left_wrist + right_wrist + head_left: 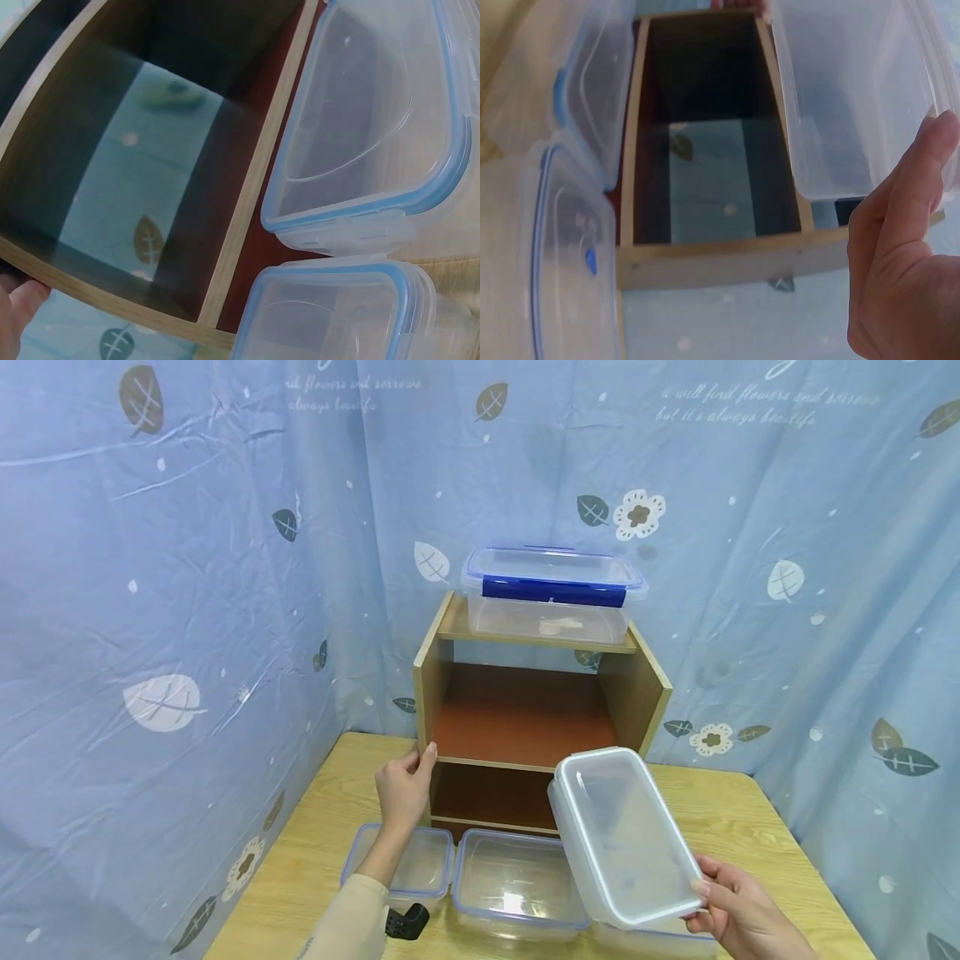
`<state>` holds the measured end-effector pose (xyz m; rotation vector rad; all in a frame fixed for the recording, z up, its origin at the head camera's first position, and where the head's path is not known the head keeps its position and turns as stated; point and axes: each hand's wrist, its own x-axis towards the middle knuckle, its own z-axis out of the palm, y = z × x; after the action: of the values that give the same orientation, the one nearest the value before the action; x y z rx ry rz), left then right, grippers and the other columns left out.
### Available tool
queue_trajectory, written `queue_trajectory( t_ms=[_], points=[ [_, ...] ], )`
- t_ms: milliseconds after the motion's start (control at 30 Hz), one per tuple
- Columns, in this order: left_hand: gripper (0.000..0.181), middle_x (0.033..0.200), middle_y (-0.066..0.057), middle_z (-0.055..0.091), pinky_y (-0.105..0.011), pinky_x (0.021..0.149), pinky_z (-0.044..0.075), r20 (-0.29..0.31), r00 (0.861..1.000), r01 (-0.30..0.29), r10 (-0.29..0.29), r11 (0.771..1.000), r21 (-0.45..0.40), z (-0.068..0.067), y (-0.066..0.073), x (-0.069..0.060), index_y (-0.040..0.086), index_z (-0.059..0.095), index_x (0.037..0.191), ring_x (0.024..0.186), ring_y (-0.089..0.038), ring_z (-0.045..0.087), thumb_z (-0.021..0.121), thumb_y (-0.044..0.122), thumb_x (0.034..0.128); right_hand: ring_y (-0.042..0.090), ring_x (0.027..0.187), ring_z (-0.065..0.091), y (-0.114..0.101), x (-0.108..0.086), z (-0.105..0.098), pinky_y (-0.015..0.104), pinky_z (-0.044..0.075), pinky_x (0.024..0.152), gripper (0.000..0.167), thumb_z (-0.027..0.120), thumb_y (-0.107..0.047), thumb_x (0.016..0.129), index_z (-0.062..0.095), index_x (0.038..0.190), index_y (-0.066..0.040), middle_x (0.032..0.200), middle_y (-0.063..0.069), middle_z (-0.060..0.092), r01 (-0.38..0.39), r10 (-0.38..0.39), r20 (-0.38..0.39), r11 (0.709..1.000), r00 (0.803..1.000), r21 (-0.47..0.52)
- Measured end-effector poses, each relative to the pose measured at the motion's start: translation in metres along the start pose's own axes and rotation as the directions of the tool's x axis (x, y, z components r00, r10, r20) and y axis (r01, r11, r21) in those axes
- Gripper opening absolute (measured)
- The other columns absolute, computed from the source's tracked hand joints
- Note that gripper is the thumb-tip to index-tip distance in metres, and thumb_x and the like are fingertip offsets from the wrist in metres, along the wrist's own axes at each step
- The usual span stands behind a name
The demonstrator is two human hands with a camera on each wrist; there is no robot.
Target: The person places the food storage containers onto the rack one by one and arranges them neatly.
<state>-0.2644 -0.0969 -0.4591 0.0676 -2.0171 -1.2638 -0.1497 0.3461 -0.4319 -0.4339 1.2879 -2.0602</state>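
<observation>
My right hand (738,903) grips a clear plastic food container with a white-rimmed lid (626,831) by its near right corner. The container is tilted and raised in front of the right part of a wooden shelf unit (651,693). In the right wrist view, the hand (904,247) has its thumb and fingers at the container's edge (840,112). My left hand (403,789) pinches the front edge of the unit's left side panel. Only part of that hand (19,311) shows in the left wrist view.
A blue-clipped container (551,610) stands on top of the unit. Blue-rimmed containers (517,877), (420,860) sit in front of it, another partly hidden beneath the held one. A small black object (407,922) lies by my left sleeve. Blue curtains (187,568) surround the wooden table (292,860).
</observation>
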Motion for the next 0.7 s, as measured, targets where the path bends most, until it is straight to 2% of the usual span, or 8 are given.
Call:
queue_trajectory(
  t_ms=[300, 367, 567, 700],
  points=[
    [0.052, 0.041, 0.009, 0.037, -0.021, 0.038, 0.022, 0.009, 1.000, -0.016, 0.016, 1.000, -0.008, 0.000, -0.001, 0.001, 0.016, 0.048, 0.046, 0.039, -0.002, 0.028, 0.067, 0.034, 0.0912, 0.013, 0.096, 0.066, -0.002, 0.025, 0.019, 0.024, 0.054, 0.088, 0.045, 0.019, -0.001, 0.105, 0.055, 0.128, -0.015, 0.117, 0.001, 0.062, 0.105, -0.110, 0.102, 0.993, 0.989, 0.050],
    [0.051, 0.041, 0.009, 0.037, -0.021, 0.038, 0.021, -0.002, 1.000, -0.019, 0.019, 1.000, -0.007, 0.001, -0.001, 0.000, 0.016, 0.049, 0.046, 0.039, -0.002, 0.027, 0.067, 0.034, 0.0908, 0.013, 0.095, 0.067, -0.004, 0.028, 0.024, 0.024, 0.055, 0.086, 0.043, 0.021, 0.001, 0.104, 0.054, 0.127, -0.014, 0.115, 0.002, 0.063, 0.121, -0.124, 0.089, 0.992, 0.988, 0.041],
    [0.050, 0.041, 0.008, 0.038, -0.021, 0.038, 0.022, -0.016, 0.999, -0.039, 0.039, 0.999, -0.009, 0.000, 0.001, 0.000, 0.016, 0.050, 0.047, 0.039, -0.002, 0.028, 0.068, 0.033, 0.0907, 0.011, 0.088, 0.067, -0.009, 0.041, 0.040, 0.021, 0.056, 0.080, 0.032, 0.029, -0.001, 0.104, 0.054, 0.121, -0.013, 0.104, 0.002, 0.066, 0.144, -0.145, -0.037, 0.989, 0.989, -0.026],
    [0.053, 0.041, 0.009, 0.037, -0.021, 0.037, 0.021, -0.011, 0.999, -0.047, 0.047, 0.999, -0.006, 0.001, 0.000, -0.001, 0.016, 0.047, 0.046, 0.038, -0.001, 0.027, 0.067, 0.032, 0.0913, 0.011, 0.087, 0.068, -0.010, 0.053, 0.049, 0.021, 0.056, 0.078, 0.031, 0.031, -0.001, 0.103, 0.055, 0.119, -0.012, 0.100, 0.002, 0.067, 0.181, -0.181, -0.040, 0.983, 0.983, -0.017]
  ],
)
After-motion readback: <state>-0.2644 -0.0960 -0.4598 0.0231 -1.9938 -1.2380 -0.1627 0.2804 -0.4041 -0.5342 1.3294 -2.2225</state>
